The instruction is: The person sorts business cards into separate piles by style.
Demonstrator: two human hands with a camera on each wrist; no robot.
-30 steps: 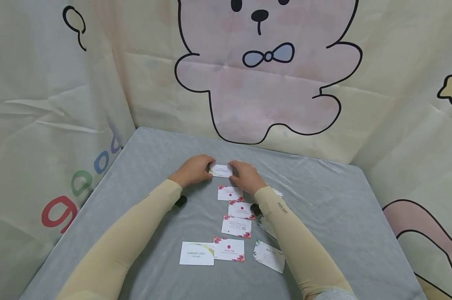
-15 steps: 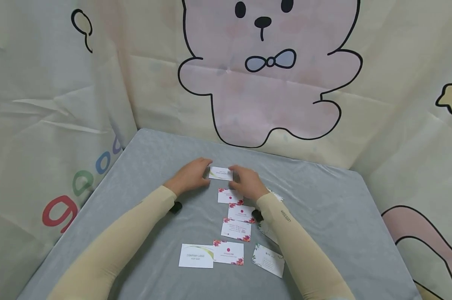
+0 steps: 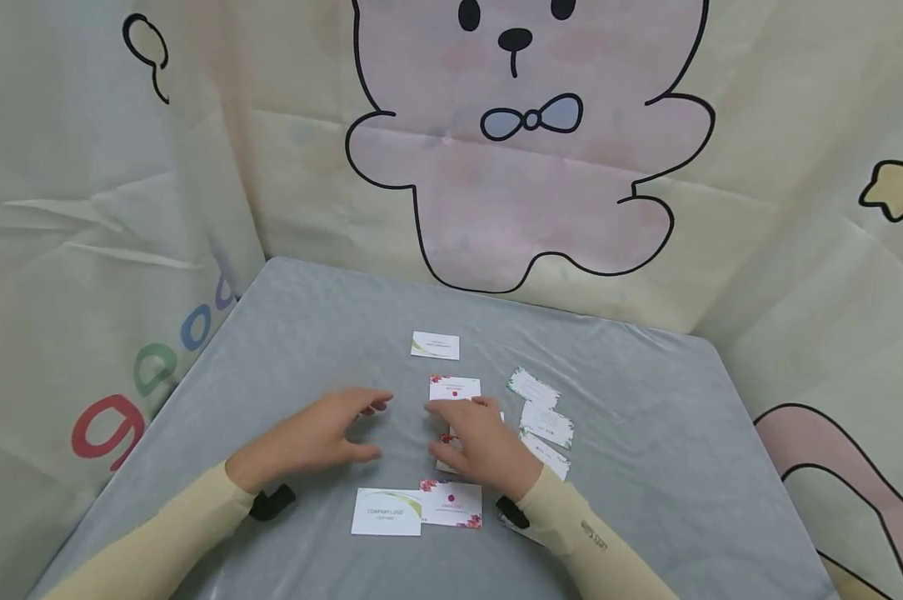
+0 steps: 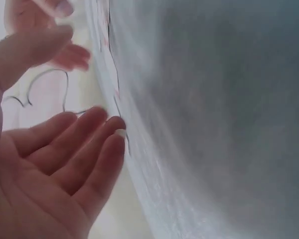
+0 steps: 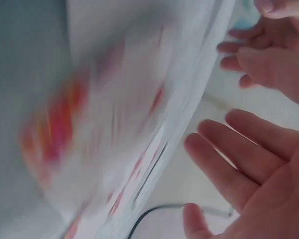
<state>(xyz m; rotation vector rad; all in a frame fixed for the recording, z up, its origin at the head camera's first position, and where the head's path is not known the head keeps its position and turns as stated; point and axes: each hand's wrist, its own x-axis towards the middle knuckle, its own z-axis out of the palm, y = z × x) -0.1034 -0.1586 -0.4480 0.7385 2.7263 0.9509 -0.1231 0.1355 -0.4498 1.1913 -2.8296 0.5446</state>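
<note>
Both hands hover over the cards with nothing held. My left hand (image 3: 312,437) is above the cloth left of the card column, fingers loosely spread. Over the middle cards is my right hand (image 3: 485,442), partly hiding them, its fingers relaxed. A business card with a green-yellow swoosh (image 3: 435,345) lies alone at the far end. Below it sits a red-flowered card (image 3: 454,387). Nearer, a "COMPANY LOGO" card (image 3: 386,512) meets another red-flowered card (image 3: 451,504). In the right wrist view, a blurred flowered card (image 5: 104,114) lies beneath the right hand (image 5: 254,169).
A right-hand column holds green-leaf cards, among them a tilted one (image 3: 534,387) and one below it (image 3: 547,423); the nearest is mostly behind the right wrist. Grey cloth (image 3: 639,417) covers the table. Printed curtains (image 3: 294,167) stand behind and at both sides.
Both hands have left the far swoosh card and drawn back toward the body, the left one also moving left. That card stays on the cloth. More leaf cards now show at right.
</note>
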